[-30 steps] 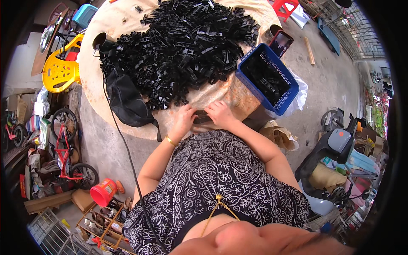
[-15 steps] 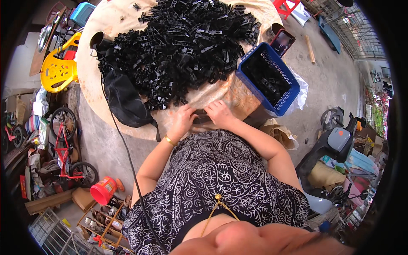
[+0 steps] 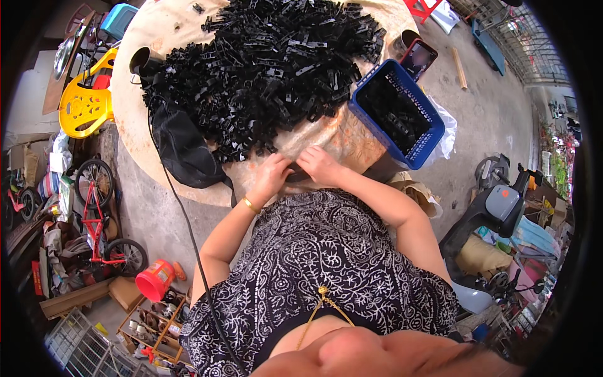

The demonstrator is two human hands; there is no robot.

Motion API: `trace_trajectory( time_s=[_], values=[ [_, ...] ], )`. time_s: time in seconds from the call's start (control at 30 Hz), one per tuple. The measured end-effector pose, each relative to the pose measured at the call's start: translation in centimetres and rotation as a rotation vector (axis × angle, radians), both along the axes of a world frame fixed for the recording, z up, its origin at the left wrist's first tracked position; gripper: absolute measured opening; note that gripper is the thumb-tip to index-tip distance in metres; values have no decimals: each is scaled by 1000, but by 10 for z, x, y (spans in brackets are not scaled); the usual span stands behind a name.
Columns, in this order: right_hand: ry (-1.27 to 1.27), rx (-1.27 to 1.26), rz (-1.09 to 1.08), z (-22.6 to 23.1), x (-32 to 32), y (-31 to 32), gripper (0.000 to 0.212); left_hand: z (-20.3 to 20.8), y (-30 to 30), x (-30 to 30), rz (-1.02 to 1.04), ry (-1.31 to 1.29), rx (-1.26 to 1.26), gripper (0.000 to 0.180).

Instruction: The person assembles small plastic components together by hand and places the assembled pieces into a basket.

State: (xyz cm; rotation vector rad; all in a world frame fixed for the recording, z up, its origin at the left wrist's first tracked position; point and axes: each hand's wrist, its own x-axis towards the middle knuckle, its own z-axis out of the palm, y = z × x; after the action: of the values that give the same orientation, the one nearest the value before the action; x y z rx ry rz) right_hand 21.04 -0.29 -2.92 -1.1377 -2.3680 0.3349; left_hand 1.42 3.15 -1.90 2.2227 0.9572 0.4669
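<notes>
Black clip-like pieces point(image 3: 270, 75), heaped in a broad, dense mound across the middle and far side of a round tabletop point(image 3: 163, 31); narrow and elongated, pointing every which way, long axes crossing at all angles. More dark pieces inside a blue plastic basket point(image 3: 377, 123) at the right edge, its long axis slanting from far left to near right.

Over the tabletop, a stained beige covering; left of the mound, a limp black bag point(image 3: 185, 151); just beyond the basket, a phone point(image 3: 419, 60). All around, concrete floor point(image 3: 157, 232), with a yellow chair point(image 3: 88, 103), red bicycle point(image 3: 94, 217) and red bucket point(image 3: 154, 280) on the left, a scooter point(image 3: 502, 200) on the right.

At the near edge, the left hand point(image 3: 270, 176) and right hand point(image 3: 319, 166), close together, fingers curled inward, gap narrow; contents of the grip hidden, impossible to tell. Mound directly beyond the hands, nearest pieces just past the left fingertips; basket farther off, beyond the right hand.
</notes>
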Motion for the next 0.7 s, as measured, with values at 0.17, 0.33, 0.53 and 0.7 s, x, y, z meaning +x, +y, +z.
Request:
trace_trajectory(
  time_s=[0.17,0.33,0.53,0.7],
  values=[
    [24,-67,-10,4,-1,1,28,2,-1,1,-8,-7,8,19],
    [-29,-507,75,25,13,37,20,15,-15,-1,21,-50,44,24],
    [198,220,-496,34,20,131,24,25,-33,-2,447,-333,-894,24],
    [-141,104,-456,33,20,166,28,24,-29,5,451,-540,-903,33]
  ],
)
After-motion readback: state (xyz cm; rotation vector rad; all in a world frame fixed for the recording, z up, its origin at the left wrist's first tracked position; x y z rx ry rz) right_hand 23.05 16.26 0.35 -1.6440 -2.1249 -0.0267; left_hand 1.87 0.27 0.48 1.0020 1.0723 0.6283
